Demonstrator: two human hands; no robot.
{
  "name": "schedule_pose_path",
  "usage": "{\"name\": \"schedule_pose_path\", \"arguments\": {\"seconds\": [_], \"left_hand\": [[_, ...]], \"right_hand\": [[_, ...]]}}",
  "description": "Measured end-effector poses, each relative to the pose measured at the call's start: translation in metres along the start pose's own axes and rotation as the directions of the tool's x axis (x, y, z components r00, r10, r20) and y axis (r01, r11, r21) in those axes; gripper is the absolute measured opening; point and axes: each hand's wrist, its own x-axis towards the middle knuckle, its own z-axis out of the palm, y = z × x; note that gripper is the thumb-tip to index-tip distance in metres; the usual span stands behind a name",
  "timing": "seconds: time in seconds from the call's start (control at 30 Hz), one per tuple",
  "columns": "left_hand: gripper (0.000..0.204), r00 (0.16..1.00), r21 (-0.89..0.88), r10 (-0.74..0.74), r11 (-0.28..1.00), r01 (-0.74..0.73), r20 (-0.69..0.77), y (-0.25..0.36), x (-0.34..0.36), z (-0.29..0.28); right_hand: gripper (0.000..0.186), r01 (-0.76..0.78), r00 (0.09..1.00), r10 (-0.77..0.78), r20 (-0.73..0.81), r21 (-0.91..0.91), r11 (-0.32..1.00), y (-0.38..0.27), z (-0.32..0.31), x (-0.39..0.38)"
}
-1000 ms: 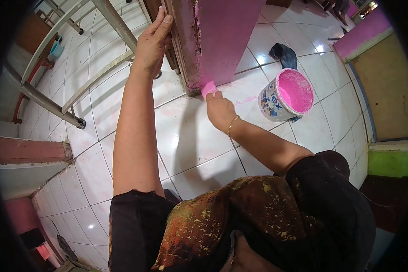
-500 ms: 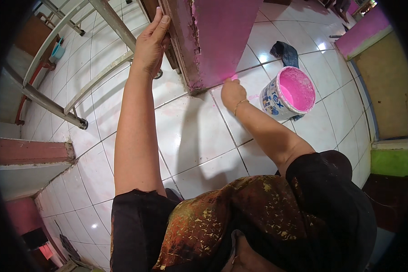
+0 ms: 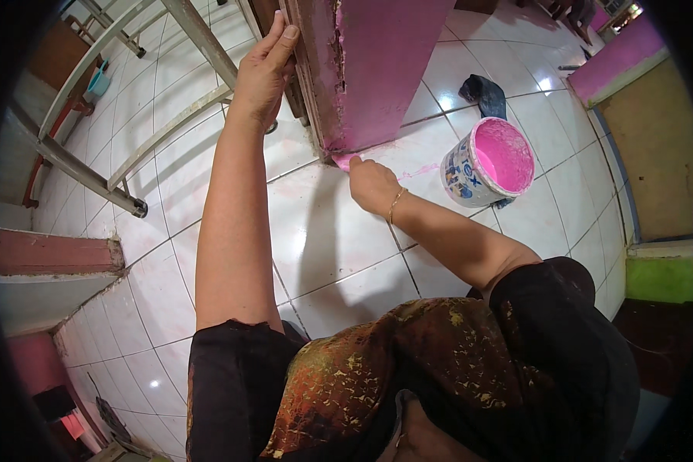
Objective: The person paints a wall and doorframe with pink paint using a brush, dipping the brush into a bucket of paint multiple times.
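My right hand (image 3: 373, 186) is closed around a paintbrush, its handle hidden in my fingers. The pink-coated end of the paintbrush (image 3: 343, 159) meets the bottom corner of the pink wall (image 3: 381, 73), low to the floor. Higher up, my left hand (image 3: 266, 73) rests with straight fingers against the brown wooden door frame (image 3: 304, 69), holding nothing loose. To the right of my right hand stands a white bucket (image 3: 460, 173) with pink paint (image 3: 488, 163) inside and pink smears around its inner wall.
A dark cloth (image 3: 485, 98) lies behind the bucket. Pink streaks (image 3: 420, 171) mark the white floor tiles (image 3: 335, 231) between wall and bucket. Metal furniture legs (image 3: 135, 204) stand at the left, with a turquoise pail (image 3: 98, 81) beyond. Far right is a tan panel (image 3: 654, 146).
My right hand has slid left and slightly nearer along the wall's base, bringing the paintbrush to the corner by the door frame. My left hand stays against the frame.
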Motion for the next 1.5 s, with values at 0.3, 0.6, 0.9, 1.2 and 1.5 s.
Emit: {"name": "schedule_pose_path", "arguments": {"seconds": [0.3, 0.6, 0.9, 1.2, 1.5], "left_hand": [[0.055, 1.000, 0.082, -0.029, 0.996, 0.029, 0.007, 0.008, -0.007, 0.009], [0.066, 0.999, -0.010, -0.008, 1.000, 0.008, 0.038, 0.001, -0.001, -0.005], [0.063, 1.000, 0.022, -0.021, 1.000, 0.021, 0.011, -0.003, 0.003, -0.002], [0.067, 0.999, 0.018, -0.037, 0.999, 0.037, -0.021, 0.001, -0.002, 0.008], [0.069, 0.999, 0.080, -0.020, 0.997, 0.022, -0.029, -0.002, -0.003, 0.008]], "right_hand": [[0.023, -0.032, 0.998, 0.031, 0.057, 0.021, 0.999, 0.033, -0.040, 0.032], [0.031, -0.047, 0.974, 0.079, 0.214, -0.151, 0.987, 0.021, -0.046, 0.034], [0.023, 0.082, 0.989, -0.086, -0.118, -0.038, 0.996, 0.019, -0.146, 0.012], [0.021, 0.118, 0.991, -0.105, 0.078, -0.196, 0.973, 0.008, -0.103, 0.004], [0.024, 0.302, 0.902, -0.308, -0.303, -0.070, 0.951, -0.011, -0.244, -0.021]]}}
